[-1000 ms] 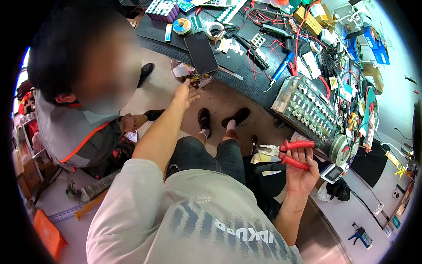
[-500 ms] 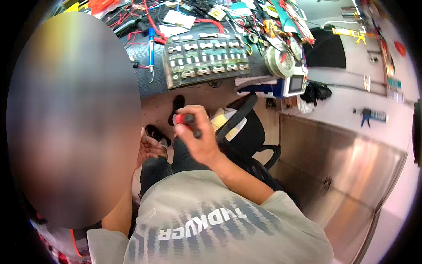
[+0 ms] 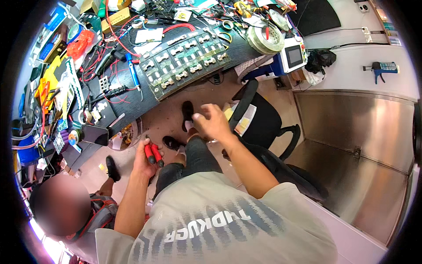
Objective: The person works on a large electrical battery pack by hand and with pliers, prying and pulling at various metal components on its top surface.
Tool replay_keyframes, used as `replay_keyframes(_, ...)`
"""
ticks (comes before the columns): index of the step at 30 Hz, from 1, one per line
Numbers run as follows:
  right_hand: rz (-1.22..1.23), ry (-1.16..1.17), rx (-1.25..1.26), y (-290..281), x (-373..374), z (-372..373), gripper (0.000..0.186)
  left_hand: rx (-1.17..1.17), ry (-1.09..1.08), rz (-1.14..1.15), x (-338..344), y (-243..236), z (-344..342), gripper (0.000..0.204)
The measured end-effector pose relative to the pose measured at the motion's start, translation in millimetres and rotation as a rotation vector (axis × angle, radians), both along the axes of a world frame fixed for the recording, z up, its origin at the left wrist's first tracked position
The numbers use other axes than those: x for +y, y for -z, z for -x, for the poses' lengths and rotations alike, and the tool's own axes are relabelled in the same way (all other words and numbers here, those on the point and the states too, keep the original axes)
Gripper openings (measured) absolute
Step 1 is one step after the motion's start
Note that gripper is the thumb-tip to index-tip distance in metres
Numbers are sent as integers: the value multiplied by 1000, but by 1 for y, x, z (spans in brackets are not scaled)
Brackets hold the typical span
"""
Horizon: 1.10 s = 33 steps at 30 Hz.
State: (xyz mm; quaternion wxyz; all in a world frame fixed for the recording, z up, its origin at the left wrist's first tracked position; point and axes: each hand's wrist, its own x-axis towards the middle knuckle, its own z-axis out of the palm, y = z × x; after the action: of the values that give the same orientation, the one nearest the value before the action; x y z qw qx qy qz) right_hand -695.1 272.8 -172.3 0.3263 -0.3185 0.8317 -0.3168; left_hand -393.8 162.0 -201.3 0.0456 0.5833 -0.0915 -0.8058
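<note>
My left hand (image 3: 144, 158) grips a pair of red-handled pliers (image 3: 156, 153) low over my legs. My right hand (image 3: 211, 116) is raised in front of my thighs, beside the black office chair (image 3: 263, 123), with loosely bent fingers and nothing visible in them. A yellowish sheet (image 3: 242, 119) lies on the chair. Beyond my hands, the dark worktable (image 3: 132, 107) carries a long board of metal holders (image 3: 184, 61) and a blue pen-like tool (image 3: 132, 68).
Another person (image 3: 94, 207) is at lower left, close to my left arm. Wires, tools and a spool (image 3: 266, 39) crowd the table. A small screen device (image 3: 291, 57) stands at its right end. A metal cabinet (image 3: 351, 154) and a caulking gun (image 3: 380, 70) are to the right.
My view has swung right. The pliers have passed from my right hand to my left. The other person now shows lower in the picture.
</note>
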Motion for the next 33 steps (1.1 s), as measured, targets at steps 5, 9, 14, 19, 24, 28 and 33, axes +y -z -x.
replay_keyframes(5,-1140,-184,43,61,71,81,62,-88,-34,54,11,9,-51,47)
replay_keyframes(9,-1316,-450,29,87,120,97,73,-121,-67,99,20,4,-70,52)
replay_keyframes(14,-1289,-568,27,107,144,86,75,-135,-28,118,24,-9,-79,51)
replay_keyframes(19,-1486,-771,-136,122,175,67,55,-107,-145,136,24,-15,-89,41)
replay_keyframes(24,-1601,-811,-170,118,211,24,52,-116,-181,184,21,-8,-115,51)
replay_keyframes(28,-1606,-843,-49,114,261,-17,35,-138,-165,125,7,-2,-137,51)
replay_keyframes(33,-1467,-705,68,130,341,-62,39,-176,36,199,-27,-1,-141,54)
